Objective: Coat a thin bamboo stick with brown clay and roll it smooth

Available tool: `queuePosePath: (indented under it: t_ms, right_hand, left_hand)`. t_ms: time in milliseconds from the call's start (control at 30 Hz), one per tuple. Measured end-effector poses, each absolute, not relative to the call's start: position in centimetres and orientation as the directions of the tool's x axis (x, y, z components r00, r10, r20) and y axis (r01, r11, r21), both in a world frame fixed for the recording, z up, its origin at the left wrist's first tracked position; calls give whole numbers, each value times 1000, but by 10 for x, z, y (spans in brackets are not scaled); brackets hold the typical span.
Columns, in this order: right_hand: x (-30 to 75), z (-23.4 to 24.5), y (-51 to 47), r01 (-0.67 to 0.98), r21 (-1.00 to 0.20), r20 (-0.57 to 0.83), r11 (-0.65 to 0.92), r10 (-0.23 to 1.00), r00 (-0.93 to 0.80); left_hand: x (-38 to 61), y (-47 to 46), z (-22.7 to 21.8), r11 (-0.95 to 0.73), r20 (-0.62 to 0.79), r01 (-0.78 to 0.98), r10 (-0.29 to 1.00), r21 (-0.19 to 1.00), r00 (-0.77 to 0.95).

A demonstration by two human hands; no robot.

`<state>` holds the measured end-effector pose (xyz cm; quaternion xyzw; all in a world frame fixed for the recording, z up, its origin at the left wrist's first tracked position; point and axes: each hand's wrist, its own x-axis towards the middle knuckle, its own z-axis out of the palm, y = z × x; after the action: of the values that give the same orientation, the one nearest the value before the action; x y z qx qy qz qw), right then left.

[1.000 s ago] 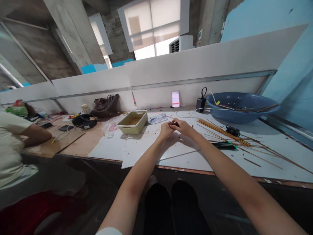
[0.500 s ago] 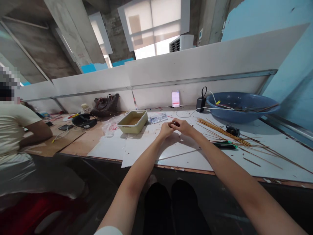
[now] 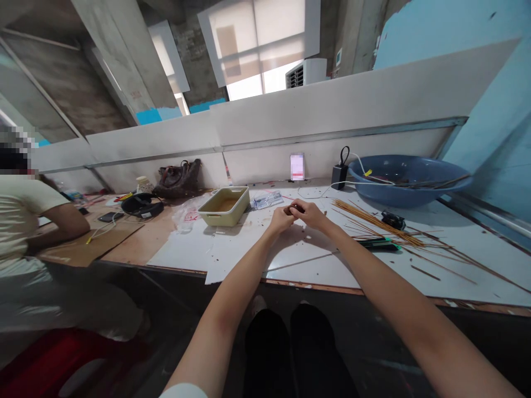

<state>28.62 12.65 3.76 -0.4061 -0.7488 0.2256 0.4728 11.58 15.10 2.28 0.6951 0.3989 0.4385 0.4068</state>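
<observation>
My left hand (image 3: 280,219) and my right hand (image 3: 309,213) meet over the white sheet (image 3: 249,249) in the middle of the table. Both have their fingers curled and pinched together around a small dark thing (image 3: 292,209) that I cannot make out. A yellow tray (image 3: 224,205) stands just left of the hands. A spread of thin bamboo sticks (image 3: 385,229) lies to their right, beside a green and black pen-like tool (image 3: 379,244).
A blue basin (image 3: 409,180) with sticks and a white cable sits at the back right. A lit phone (image 3: 297,167) and a black charger (image 3: 339,176) lean against the white partition. Another person in a cream shirt (image 3: 16,221) sits at the left, near headphones (image 3: 142,204) and a bag (image 3: 176,177).
My hands stay together in nearly the same spot. The person at the left has sat up and shifted slightly.
</observation>
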Motion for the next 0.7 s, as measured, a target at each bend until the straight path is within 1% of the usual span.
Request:
queuePosePath:
  t_ms: [200,333,500,600,700]
  right_hand:
    - [285,34,131,321,-770,517,551,834,-192]
    - [287,30,137,268,-821,478,504,864,-158]
    - [291,26,144,206,-876,415,435,900,-135]
    - [292,26,146,192,-889,392,414,909,-144]
    - [293,27,147,213,-887,386,409,911,-145]
  left_hand:
    - [115,153,24,-340,273,162,902,926,334]
    - [110,153,27,-317,240,119,872,941,428]
    - [109,152,27,-242,176,55,825,969,536]
    - [112,152,26,-224,161,42,807,974,568]
    - [112,152,26,-225,158,43,797,973,583]
